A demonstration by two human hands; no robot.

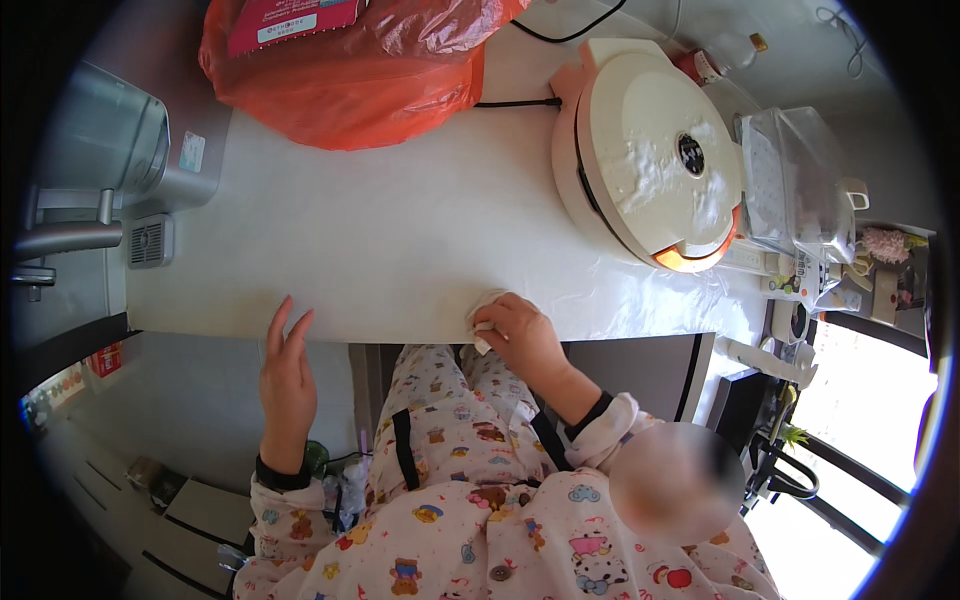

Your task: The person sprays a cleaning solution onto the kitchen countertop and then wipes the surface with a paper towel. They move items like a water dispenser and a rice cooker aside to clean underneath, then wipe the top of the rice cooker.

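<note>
My right hand (523, 336) holds a crumpled white cloth or tissue (484, 305) against the front edge of the white countertop (360, 217). Some of the cloth is hidden under my fingers. On the left, my left hand (289, 375) is raised near the counter's front edge, fingers apart, holding nothing. A round cream electric griddle (645, 157) with an orange handle stands on the right part of the counter, its lid down and white foam or residue on top. The counter surface below the griddle looks wet or shiny.
An orange-red plastic bag (360, 97) with a pink package (292, 22) lies at the back. A grey appliance with a water tank (105, 135) stands left, beside a small drip grille (150, 241). Right of the griddle are clear plastic containers (802, 180) and a bottle (727, 56). A black cable (517, 103) runs behind.
</note>
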